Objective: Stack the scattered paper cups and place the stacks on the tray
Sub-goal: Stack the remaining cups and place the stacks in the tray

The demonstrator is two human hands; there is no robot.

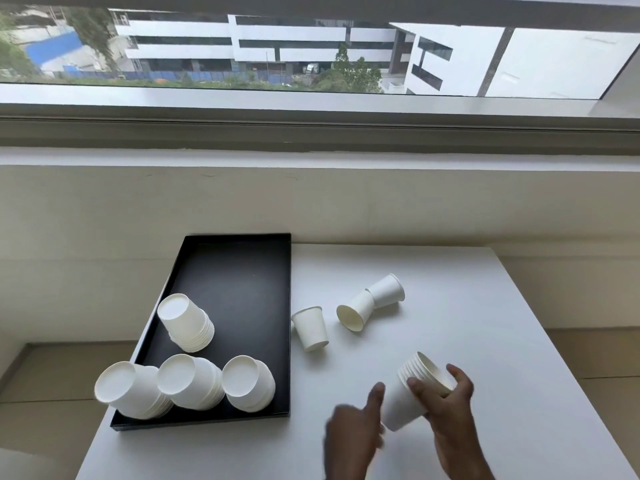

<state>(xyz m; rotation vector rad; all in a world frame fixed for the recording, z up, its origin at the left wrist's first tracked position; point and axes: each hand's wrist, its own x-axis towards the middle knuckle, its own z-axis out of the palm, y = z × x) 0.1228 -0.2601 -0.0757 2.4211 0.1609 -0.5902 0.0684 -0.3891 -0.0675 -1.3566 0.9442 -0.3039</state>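
White table [485,341] is taking up most of the view, w/ a black tray [242,278] lying along its left side. Four finished stacks are sitting mouth-down in the tray's near half: one further back [187,323], three in a row along the near edge [135,389] [194,381] [249,382], the leftmost hanging over the tray's rim.

A fifth stack [405,403] is being held tilted above the table's near right part, mouth aiming up and away, base aiming down toward the person. R hand [446,407] is wrapping its fingers round the rim end. L hand [353,431] is blurring badly just beside the base, thumb sticking up near the stack's wall; can't tell if it's gripping anything.

Three loose cups are waiting on the table, all beyond the hands and to their left. Standing cup [310,329] is sitting just beside the tray's right edge, prob. mouth-up, leaning a bit. Two more are lying on their sides base to base: nearer cup [356,313] opening toward the person, farther cup [388,291] opening away to the right, so their shared long axis is running diagonally, near-left to far-right.

L hand is looking nearer to all three, esp. the standing one, so I'm guessing it's the one reaching next while R hand is offering the open mouth. Cups are plain white, thin-walled, rolled rims, so prob. crushing easily.
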